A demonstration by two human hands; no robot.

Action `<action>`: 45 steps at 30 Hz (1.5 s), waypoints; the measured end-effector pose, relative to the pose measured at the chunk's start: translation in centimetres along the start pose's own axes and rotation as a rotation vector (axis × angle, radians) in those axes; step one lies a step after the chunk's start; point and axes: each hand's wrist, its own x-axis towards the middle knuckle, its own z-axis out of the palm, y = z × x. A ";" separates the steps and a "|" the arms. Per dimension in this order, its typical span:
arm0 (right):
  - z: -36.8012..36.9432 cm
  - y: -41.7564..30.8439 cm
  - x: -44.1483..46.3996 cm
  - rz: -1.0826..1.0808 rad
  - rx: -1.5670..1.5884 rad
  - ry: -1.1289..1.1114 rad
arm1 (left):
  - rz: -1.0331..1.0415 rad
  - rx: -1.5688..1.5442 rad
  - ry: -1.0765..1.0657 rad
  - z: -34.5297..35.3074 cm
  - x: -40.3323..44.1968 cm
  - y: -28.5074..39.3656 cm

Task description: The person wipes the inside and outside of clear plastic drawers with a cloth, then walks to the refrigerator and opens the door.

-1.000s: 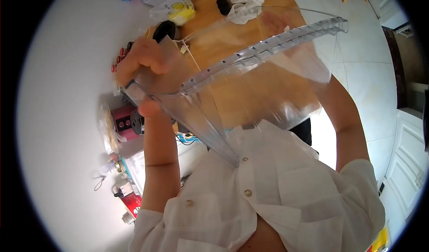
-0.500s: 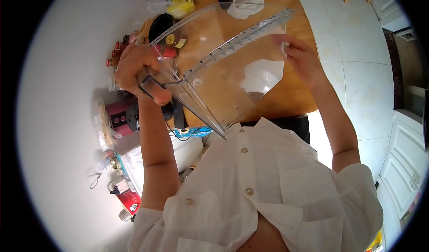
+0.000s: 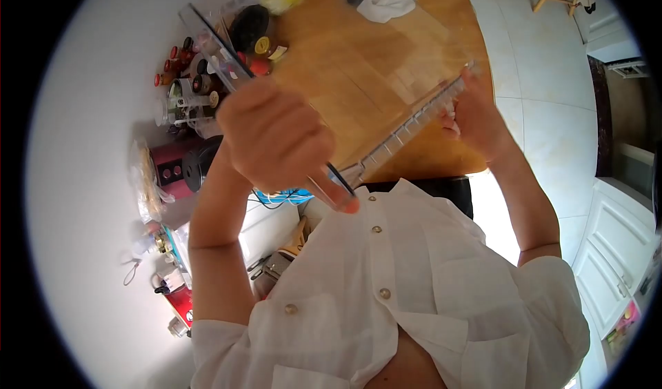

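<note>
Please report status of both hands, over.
Left hand closed on clear plastic bin. Right hand at its ridged edge, with white wad. Jars near, on left.

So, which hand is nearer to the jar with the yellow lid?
The left hand, held between the yellow-lidded jar and the white shirt. The right hand is farther off, near the right edge of the wooden table.

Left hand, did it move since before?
Yes. The left hand has moved away from the wall and closer to the shirt.
</note>
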 end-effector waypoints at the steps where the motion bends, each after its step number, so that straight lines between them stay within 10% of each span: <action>1: 0.3 0.5 0.1 0.046 0.032 -0.032 | 0.050 -0.014 -0.058 -0.3 0.4 0.6; 11: -1.0 5.3 4.2 0.071 0.165 -0.240 | 0.276 0.235 -0.329 -0.9 -3.8 2.9; 15: -2.4 6.0 5.9 -0.042 0.209 -0.395 | -0.514 -0.022 -0.166 -1.5 -7.0 5.8; 19: -2.5 6.5 5.9 -0.071 0.170 -0.399 | -1.228 -0.388 0.430 1.8 -7.0 7.7; 23: -2.5 7.9 7.2 -0.086 0.149 -0.400 | -1.472 -0.328 0.651 3.5 -5.5 7.9; 27: -1.8 8.2 6.9 -0.109 0.019 -0.330 | -1.434 -0.379 0.738 3.2 -6.3 7.8; 33: -1.4 5.0 3.9 0.010 -1.130 -0.127 | -1.395 -0.237 0.720 2.8 -5.6 7.9; 36: -3.2 4.4 2.2 -0.023 -1.088 -0.128 | -1.294 -0.148 0.525 3.0 -7.7 8.9; 39: 1.0 3.4 0.8 -0.613 -1.124 -0.189 | -1.384 -0.085 0.413 2.9 -7.8 9.8; 45: 4.0 4.7 13.1 -1.054 -1.656 0.105 | -1.262 -0.016 0.322 3.0 -6.5 9.9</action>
